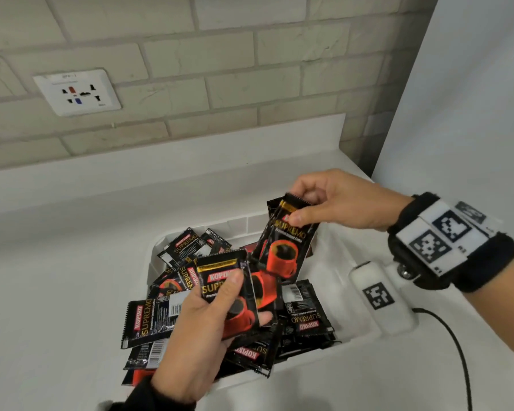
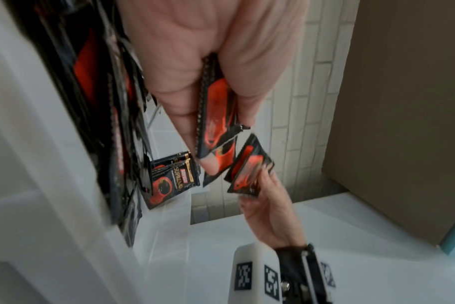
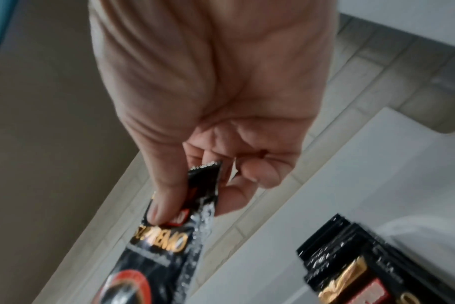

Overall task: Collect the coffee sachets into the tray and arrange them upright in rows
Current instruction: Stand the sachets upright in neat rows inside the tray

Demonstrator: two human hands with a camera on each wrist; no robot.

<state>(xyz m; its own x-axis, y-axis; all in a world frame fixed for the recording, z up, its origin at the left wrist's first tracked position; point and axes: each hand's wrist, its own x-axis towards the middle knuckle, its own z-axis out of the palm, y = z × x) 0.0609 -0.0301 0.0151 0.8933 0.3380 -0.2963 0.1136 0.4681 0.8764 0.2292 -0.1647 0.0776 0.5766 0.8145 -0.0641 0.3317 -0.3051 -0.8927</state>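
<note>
left hand (image 1: 204, 327) gripping, right hand (image 1: 336, 203) pinching, raised

Black-red coffee sachets (image 1: 297, 312) jumbled in white tray (image 1: 356, 345)

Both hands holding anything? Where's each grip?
Left hand holds a stack of sachets by the lower half, thumb across the front. Right hand pinches sachets near the top edge.

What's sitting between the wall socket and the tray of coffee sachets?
Nothing lies there: in the head view only bare white counter and its low back ledge separate the wall socket from the tray of coffee sachets.
</note>
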